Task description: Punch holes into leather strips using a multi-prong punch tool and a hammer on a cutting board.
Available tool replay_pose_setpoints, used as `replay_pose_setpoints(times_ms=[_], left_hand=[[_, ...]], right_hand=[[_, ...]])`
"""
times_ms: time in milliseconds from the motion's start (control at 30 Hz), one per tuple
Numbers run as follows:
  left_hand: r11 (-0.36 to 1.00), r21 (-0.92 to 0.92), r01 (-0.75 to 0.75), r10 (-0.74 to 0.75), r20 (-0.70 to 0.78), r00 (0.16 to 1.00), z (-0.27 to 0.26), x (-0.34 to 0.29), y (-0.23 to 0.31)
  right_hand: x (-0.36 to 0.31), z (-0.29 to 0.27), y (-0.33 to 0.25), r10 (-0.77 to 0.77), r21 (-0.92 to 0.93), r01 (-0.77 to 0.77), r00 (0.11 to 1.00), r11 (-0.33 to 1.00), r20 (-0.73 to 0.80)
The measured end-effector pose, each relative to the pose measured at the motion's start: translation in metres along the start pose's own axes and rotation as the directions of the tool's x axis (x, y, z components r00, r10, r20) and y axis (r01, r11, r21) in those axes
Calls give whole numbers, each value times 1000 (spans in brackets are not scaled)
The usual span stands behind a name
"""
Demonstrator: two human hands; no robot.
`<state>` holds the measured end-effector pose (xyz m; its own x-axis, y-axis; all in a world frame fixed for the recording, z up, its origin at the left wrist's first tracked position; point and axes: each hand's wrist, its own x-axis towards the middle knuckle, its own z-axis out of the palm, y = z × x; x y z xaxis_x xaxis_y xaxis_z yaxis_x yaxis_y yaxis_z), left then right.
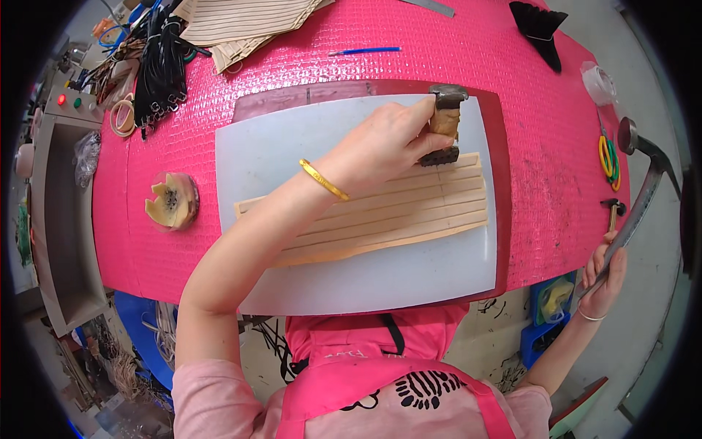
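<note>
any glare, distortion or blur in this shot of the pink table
Head view: bright glints speckle the pink table covering toward the top; head view: edges of the white board bow, and black fills the corners; head view: the hammer shows no obvious blur.

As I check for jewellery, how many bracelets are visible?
2: a gold-coloured bracelet at the wrist of the left hand, a thin bracelet at the wrist of the right hand. None seems hidden.

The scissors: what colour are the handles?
The handles are yellow and green, shown in the head view.
</note>
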<state>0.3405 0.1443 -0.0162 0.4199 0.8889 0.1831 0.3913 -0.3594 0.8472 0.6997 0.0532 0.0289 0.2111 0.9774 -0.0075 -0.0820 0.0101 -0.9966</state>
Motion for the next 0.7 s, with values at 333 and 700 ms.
replay_pose_setpoints(times_ms=[333,700], left_hand=[[991,93,-99,103,-38,994,3,-2,-1],[957,186,-223,228,-7,974,5,-1,0]], right_hand=[[-16,27,-8,-60,-87,75,985,993,159],[-34,53,-24,-61,-263,110,980,958,190]])
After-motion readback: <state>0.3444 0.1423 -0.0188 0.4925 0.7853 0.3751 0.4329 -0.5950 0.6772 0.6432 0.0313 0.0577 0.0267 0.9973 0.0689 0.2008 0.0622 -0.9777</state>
